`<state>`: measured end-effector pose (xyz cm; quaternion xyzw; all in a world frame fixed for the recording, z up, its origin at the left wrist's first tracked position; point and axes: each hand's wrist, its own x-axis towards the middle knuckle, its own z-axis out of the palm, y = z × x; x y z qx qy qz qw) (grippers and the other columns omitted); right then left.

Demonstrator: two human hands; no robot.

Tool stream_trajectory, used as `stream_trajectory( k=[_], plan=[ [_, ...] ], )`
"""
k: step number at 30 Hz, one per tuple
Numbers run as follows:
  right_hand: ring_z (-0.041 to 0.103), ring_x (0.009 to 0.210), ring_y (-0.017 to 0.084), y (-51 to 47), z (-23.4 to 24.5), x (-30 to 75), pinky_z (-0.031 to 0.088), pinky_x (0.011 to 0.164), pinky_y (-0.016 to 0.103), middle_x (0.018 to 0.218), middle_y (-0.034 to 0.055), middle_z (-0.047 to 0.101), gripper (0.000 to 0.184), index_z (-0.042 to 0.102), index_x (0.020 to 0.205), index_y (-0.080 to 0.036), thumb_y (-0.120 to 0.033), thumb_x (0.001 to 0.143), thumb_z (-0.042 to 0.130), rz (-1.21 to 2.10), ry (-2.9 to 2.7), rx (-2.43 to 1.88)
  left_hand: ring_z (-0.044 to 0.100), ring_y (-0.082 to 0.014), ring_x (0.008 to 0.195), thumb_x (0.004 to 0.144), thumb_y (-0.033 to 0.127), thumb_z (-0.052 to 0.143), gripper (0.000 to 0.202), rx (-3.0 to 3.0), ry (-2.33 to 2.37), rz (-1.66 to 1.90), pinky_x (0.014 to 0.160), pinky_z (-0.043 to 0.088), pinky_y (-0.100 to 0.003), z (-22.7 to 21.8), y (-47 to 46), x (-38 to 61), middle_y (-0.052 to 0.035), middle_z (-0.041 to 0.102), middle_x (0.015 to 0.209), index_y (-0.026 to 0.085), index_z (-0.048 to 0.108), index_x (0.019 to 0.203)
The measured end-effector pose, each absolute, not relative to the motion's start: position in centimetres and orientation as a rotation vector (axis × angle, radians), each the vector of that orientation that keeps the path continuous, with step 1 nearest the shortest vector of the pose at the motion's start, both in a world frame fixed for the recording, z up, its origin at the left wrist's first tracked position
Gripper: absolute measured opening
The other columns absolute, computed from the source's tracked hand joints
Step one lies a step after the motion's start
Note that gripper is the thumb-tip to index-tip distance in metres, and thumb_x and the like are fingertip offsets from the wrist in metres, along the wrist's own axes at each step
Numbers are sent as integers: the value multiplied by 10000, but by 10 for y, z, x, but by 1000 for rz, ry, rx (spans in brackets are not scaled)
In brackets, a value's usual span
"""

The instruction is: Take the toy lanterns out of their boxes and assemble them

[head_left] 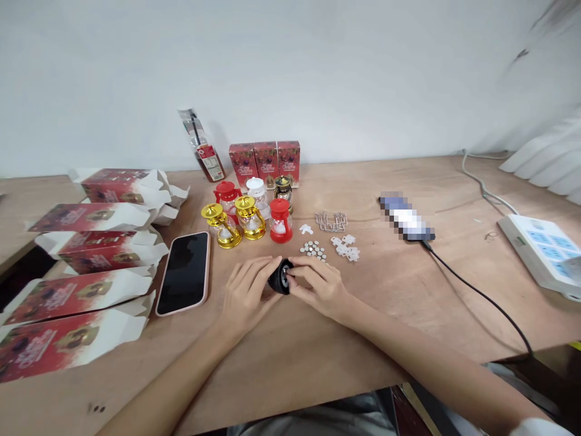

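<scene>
My left hand (pixel 249 287) wraps its fingers and thumb around a small black lantern (pixel 275 281), tilted so that its round underside faces right. On that underside, my right hand (pixel 318 284) presses thumb and fingertips together at the open middle; any tiny part between them is hidden. Just beyond the hands lie several button cells (pixel 313 248). White plastic pieces (pixel 345 248) and bent wire handles (pixel 331 221) are spread behind and to the right. Small lanterns stand in a group: a red one (pixel 281 223), gold ones (pixel 222 227), a white one (pixel 256 192) and a black-and-gold one (pixel 284 189).
Flattened red gift boxes (pixel 49 351) line the left side, beside a phone (pixel 184 272). Folded red boxes (pixel 265 165) and a bottle (pixel 209 158) stand near the wall. At right are a blurred phone (pixel 408 219), its black cable (pixel 476 290) and a power strip (pixel 540 248).
</scene>
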<state>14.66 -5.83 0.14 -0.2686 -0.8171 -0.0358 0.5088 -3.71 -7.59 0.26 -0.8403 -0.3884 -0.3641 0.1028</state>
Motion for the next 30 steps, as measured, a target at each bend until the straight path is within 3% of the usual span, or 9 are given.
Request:
stream_trajectory(
  k=[18, 30],
  plan=[
    [664, 885, 165, -59, 4, 146, 564, 775, 260, 991, 128, 676, 113, 599, 854, -166, -81, 835, 527, -26, -1964, -623, 600, -233, 965, 802, 263, 624, 453, -2465, -1143, -1097, 777, 462, -344, 4, -77, -35, -122, 646, 1022, 140, 475, 1212],
    [671, 860, 171, -59, 6, 147, 569, 727, 258, 985, 158, 677, 87, 583, 816, -155, -78, 828, 544, 7, -1970, -567, 603, -232, 975, 809, 265, 612, 443, -2481, -1139, -1124, 791, 468, -348, 4, -78, -35, -118, 650, 1029, 158, 471, 1215]
  ],
)
